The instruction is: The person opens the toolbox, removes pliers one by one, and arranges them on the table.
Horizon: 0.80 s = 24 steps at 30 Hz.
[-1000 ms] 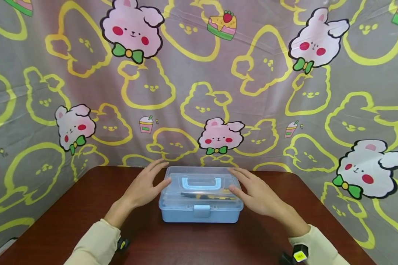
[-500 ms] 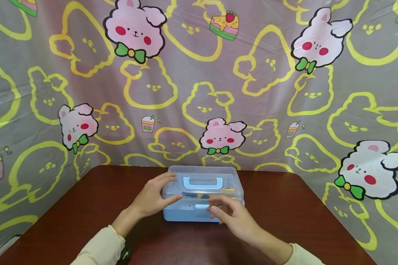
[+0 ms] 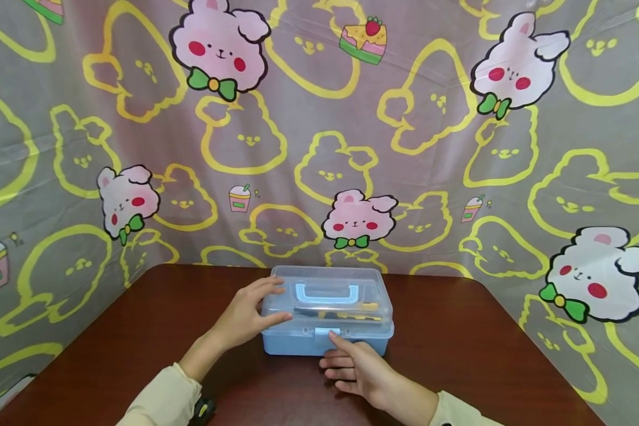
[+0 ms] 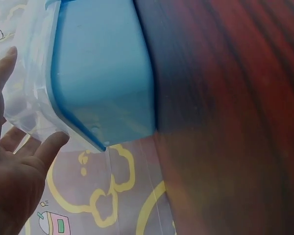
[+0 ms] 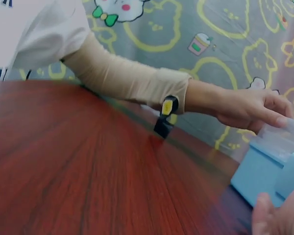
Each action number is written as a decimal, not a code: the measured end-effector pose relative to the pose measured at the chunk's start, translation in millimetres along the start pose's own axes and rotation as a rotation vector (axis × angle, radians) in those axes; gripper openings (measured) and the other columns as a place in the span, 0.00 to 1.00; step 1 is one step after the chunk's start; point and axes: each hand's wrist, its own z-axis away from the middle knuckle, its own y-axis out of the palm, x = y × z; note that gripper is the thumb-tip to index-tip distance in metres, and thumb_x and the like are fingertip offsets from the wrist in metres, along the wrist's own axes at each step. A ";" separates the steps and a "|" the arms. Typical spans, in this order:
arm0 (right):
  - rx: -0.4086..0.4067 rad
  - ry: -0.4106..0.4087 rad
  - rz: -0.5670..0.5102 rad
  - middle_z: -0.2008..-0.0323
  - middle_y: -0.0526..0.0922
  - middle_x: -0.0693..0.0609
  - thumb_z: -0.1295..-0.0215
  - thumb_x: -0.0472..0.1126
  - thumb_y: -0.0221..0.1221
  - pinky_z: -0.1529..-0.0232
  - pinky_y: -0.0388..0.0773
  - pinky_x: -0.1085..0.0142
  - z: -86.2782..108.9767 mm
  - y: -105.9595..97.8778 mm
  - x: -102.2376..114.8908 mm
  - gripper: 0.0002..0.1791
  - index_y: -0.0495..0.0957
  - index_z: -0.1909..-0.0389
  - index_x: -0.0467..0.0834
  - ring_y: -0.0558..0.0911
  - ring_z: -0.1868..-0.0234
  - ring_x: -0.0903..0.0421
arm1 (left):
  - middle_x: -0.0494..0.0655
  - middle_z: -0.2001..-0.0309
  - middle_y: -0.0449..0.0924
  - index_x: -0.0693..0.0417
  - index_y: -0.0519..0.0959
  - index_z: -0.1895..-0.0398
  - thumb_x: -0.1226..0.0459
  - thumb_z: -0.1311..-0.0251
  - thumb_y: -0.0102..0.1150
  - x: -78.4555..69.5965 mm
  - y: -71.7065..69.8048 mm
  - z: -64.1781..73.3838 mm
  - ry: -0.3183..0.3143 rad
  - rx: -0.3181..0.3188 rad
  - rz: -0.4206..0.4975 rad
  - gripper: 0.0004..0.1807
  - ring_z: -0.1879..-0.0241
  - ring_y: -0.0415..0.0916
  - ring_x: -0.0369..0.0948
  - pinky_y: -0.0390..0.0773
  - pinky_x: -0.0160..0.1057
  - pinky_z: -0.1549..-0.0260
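Observation:
A light-blue box (image 3: 282,343) with a see-through lid (image 3: 325,273) stands on the table, its lid down. On the lid is a pale-blue carry handle (image 3: 327,299), and dark and yellow items (image 3: 346,315) show through the plastic. My left hand (image 3: 245,316) rests at the left end of the lid, fingers spread, thumb toward the front; the left wrist view shows the fingers (image 4: 51,147) along the lid's side. At the front, my right hand (image 3: 370,376) has its thumb on the blue latch (image 3: 326,335). Its other fingers extend loosely below, in front of the box.
The dark red-brown wooden table (image 3: 154,355) spreads around the box. A patterned curtain (image 3: 426,177) with rabbit faces hangs behind and at both sides. A black wrist-worn device (image 5: 166,110) with a yellow label sits at the left sleeve.
My right hand has moved from the lid's right side to the front latch, its thumb now on it. My left hand has shifted slightly forward along the lid's left end.

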 end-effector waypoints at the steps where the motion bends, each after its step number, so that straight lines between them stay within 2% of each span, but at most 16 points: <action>1: -0.011 0.001 -0.018 0.59 0.89 0.49 0.34 0.70 0.61 0.66 0.79 0.67 -0.5 0.2 -0.1 0.41 0.80 0.47 0.32 0.85 0.65 0.59 | 0.52 0.37 0.79 0.57 0.84 0.44 0.52 0.45 0.80 0.4 -0.2 0.1 0.000 0.003 0.002 0.29 0.34 0.73 0.51 0.79 0.54 0.47; 2: -0.022 0.004 -0.033 0.60 0.89 0.49 0.34 0.71 0.62 0.67 0.78 0.68 -0.7 0.6 -0.4 0.42 0.80 0.48 0.33 0.85 0.66 0.60 | 0.52 0.37 0.79 0.57 0.85 0.44 0.52 0.45 0.80 0.8 -0.3 0.2 0.001 0.003 0.005 0.29 0.34 0.72 0.51 0.79 0.54 0.47; 5: -0.064 -0.003 -0.066 0.63 0.89 0.50 0.36 0.72 0.62 0.69 0.75 0.69 -0.9 2.8 -0.7 0.41 0.81 0.50 0.33 0.83 0.69 0.61 | 0.53 0.37 0.80 0.59 0.85 0.44 0.54 0.47 0.81 1.5 -0.5 0.4 0.008 -0.006 0.029 0.29 0.34 0.72 0.54 0.82 0.46 0.56; 9: -0.130 -0.013 -0.085 0.66 0.88 0.51 0.38 0.72 0.65 0.70 0.75 0.69 -0.4 6.7 -1.6 0.43 0.81 0.51 0.32 0.82 0.72 0.62 | 0.54 0.38 0.80 0.60 0.85 0.44 0.56 0.48 0.82 1.0 0.1 0.0 0.011 -0.017 0.051 0.29 0.34 0.73 0.55 0.76 0.36 0.69; 13: -0.168 -0.014 -0.077 0.68 0.87 0.51 0.40 0.72 0.65 0.71 0.77 0.68 0.5 8.2 -1.1 0.44 0.81 0.52 0.32 0.81 0.74 0.62 | 0.53 0.38 0.80 0.60 0.86 0.45 0.55 0.48 0.82 -0.8 0.2 -1.0 0.007 -0.012 0.051 0.29 0.34 0.72 0.56 0.77 0.36 0.66; 19: -0.165 -0.037 -0.065 0.71 0.84 0.52 0.38 0.71 0.65 0.72 0.79 0.67 -0.8 9.6 -0.2 0.41 0.82 0.55 0.31 0.78 0.77 0.63 | 0.54 0.38 0.80 0.60 0.86 0.45 0.55 0.48 0.82 -2.6 -2.0 -1.8 0.006 -0.003 0.046 0.29 0.34 0.72 0.57 0.76 0.35 0.69; 24: -0.169 -0.049 -0.070 0.73 0.83 0.53 0.38 0.69 0.66 0.73 0.79 0.67 -0.7 9.2 0.4 0.39 0.82 0.58 0.32 0.77 0.78 0.64 | 0.54 0.38 0.80 0.60 0.86 0.46 0.54 0.48 0.82 -0.6 -1.4 -2.7 0.023 -0.003 0.031 0.29 0.35 0.73 0.56 0.77 0.36 0.67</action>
